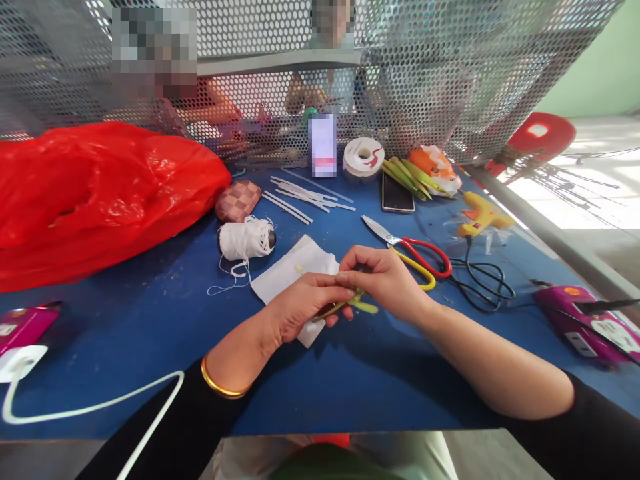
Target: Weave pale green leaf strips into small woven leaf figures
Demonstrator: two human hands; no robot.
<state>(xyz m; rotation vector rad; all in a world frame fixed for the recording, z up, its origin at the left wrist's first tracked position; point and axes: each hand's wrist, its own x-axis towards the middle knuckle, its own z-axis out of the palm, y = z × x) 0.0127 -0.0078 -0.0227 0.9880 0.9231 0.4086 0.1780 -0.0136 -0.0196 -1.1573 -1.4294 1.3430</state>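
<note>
Yellow-green strip [367,307] is pinched by left hand [306,301] and right hand [384,275]; white paper [280,275] lies partly beneath, scissors [393,240] just beyond.

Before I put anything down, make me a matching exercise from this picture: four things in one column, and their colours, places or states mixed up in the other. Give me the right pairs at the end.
Things
1. Scissors
2. Thread spool
3. Glue gun
4. Green strip

Colour, place or state
A. Held in the left hand
B. Mostly yellow, lying at the right side of the blue table
C. Red and yellow at the grip end
D. White, with loose strands trailing from it

Right pairs: 1-C, 2-D, 3-B, 4-A.
</note>
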